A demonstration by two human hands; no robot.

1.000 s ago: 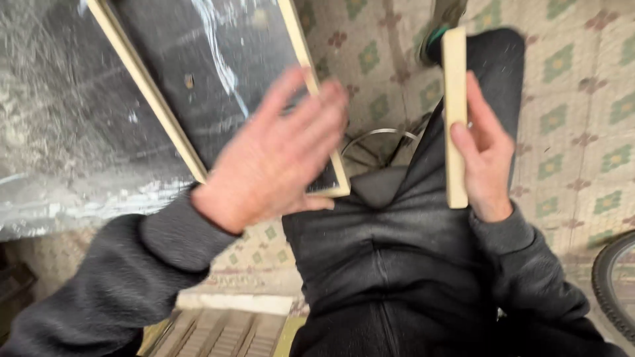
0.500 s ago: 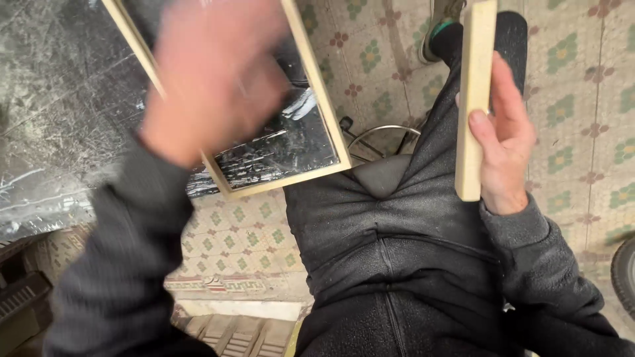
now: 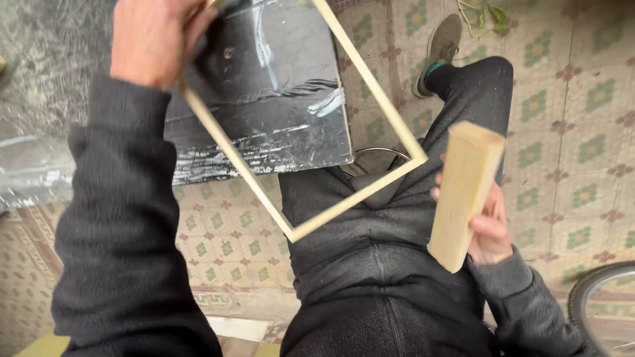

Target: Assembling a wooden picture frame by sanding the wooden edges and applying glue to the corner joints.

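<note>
A pale wooden frame and pale wooden block stand against dark grey clothing, a black scuffed board at 11 o'clock, and a cream floor patterned with green flowers.

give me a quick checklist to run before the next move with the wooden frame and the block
1. Left hand grips the wooden frame at its upper edge: ok.
2. Right hand holds the wooden block near its lower end: ok.
3. Block and frame apart, not touching: ok.
4. Frame's lower corner over the lap, clear of the dark board: ok.
5. Frame joints sound: cannot tell.
6. Bicycle wheel close to the right elbow: not ok, keep an eye on it.
</note>
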